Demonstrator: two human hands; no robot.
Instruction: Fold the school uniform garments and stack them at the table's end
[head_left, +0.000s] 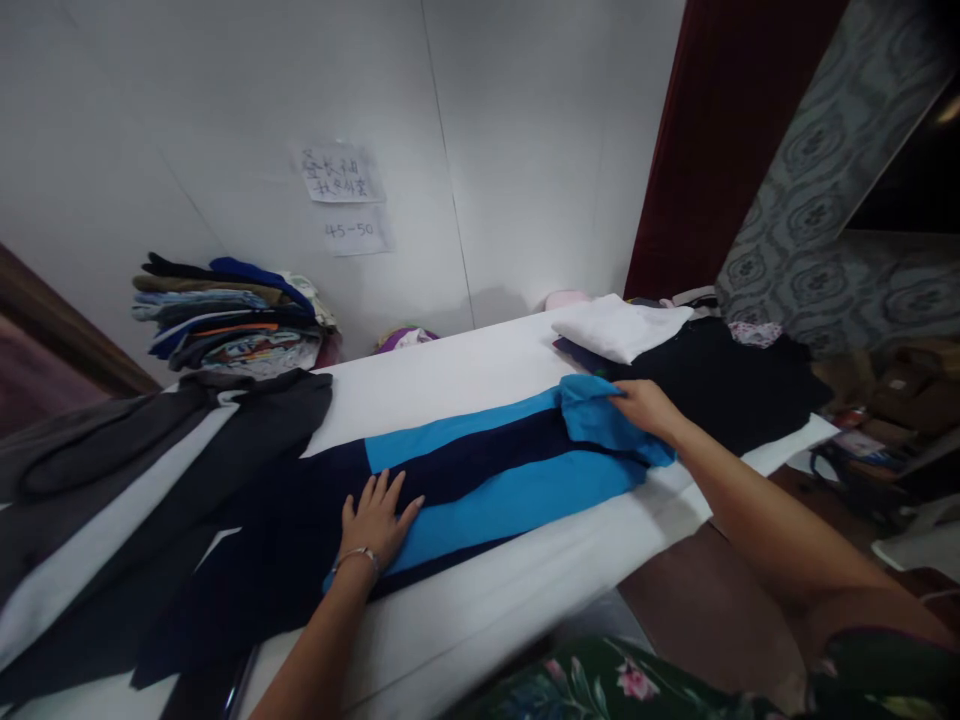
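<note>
A navy and bright blue garment [517, 490] lies stretched across the white table, its blue panels running lengthwise. My left hand [376, 522] rests flat on it near the middle, fingers spread, with a bracelet at the wrist. At the garment's right end my right hand [646, 405] pinches the blue edge, which is lifted and folded over. The garment's dark left part reaches over toward a dark grey garment with a white stripe [255, 450].
A stack of folded clothes [240, 315] stands at the back left against the wall. At the back right a folded white garment [622, 325] lies beside a black garment [727, 385]. Handwritten paper signs [341, 173] hang on the wall. The white table's [525, 590] front edge runs close to my body.
</note>
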